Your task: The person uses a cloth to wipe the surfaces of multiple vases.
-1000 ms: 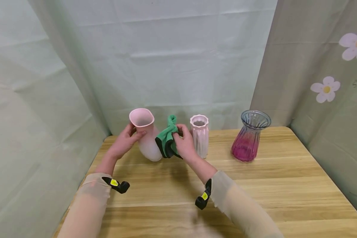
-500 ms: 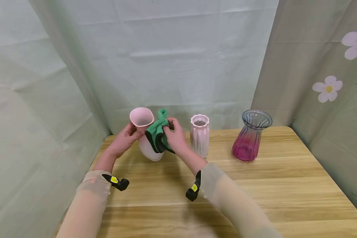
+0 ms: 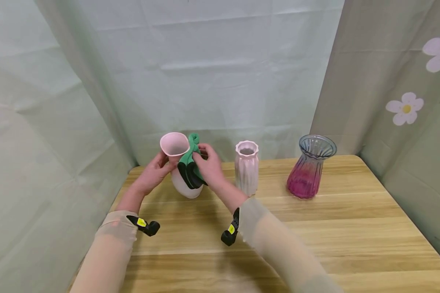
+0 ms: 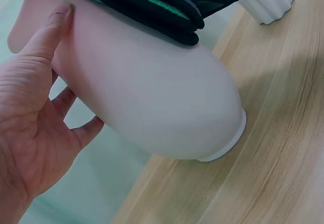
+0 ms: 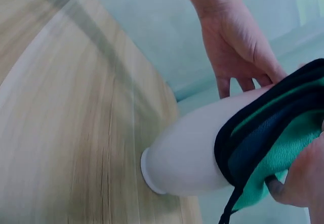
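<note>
A pink-to-white vase (image 3: 174, 145) stands tilted at the table's back left, its foot near the tabletop. My left hand (image 3: 152, 175) grips its neck from the left, thumb in front and fingers behind, as the left wrist view shows (image 4: 40, 97). In my right hand (image 3: 210, 165) is a bunched green cloth (image 3: 190, 156) with black edging, pinched between thumb and fingers. The cloth lies against the right side of the vase, just below the rim. In the right wrist view the cloth (image 5: 283, 143) covers part of the vase's body (image 5: 187, 148).
Right of my right hand stands a pearly pink fluted vase (image 3: 247, 175). Farther right is a ribbed glass vase (image 3: 306, 175), blue above and magenta below. Curtains (image 3: 220, 73) enclose the back and sides of the wooden table (image 3: 315, 232).
My right hand has moved left with the green cloth, from beside the vase onto its right side. The left hand and the tilted vase have stayed nearly still.
</note>
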Motion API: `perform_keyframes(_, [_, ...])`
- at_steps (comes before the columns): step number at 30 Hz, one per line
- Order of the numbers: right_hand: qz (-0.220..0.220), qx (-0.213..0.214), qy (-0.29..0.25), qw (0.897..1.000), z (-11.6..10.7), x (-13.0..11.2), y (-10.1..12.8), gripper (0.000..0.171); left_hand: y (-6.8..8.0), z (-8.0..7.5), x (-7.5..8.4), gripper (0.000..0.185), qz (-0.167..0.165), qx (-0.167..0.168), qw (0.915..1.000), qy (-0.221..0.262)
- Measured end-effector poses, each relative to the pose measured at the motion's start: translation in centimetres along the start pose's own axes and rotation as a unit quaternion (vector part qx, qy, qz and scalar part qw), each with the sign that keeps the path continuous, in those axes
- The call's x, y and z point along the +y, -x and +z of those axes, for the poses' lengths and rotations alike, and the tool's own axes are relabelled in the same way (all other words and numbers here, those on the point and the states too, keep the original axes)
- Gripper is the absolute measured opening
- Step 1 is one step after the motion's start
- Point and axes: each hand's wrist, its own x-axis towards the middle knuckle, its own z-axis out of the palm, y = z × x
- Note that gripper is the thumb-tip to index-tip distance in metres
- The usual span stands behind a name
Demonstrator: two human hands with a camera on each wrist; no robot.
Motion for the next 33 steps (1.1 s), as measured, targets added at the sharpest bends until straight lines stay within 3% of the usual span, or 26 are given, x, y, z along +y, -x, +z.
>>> perform_keyframes(6, [-0.007, 0.027, 0.020, 0.999, 0.8, 0.2, -0.3, 0.018, 0.1, -0.1, 0.0, 0.072, -0.001, -0.001, 1.0000, -0.005])
perform_keyframes(14, [0.012, 0.005, 0.055, 0.998, 0.0, 1.6, 0.0, 0.015, 0.1, 0.0, 0.2, 0.072, -0.002, -0.001, 1.0000, -0.009])
perform_keyframes(33, [0.119, 0.020, -0.017, 0.993, -1.4, 8.5, 2.6, 0.021, 0.1, 0.1, 0.4, 0.076, -0.010, -0.003, 0.9999, -0.010])
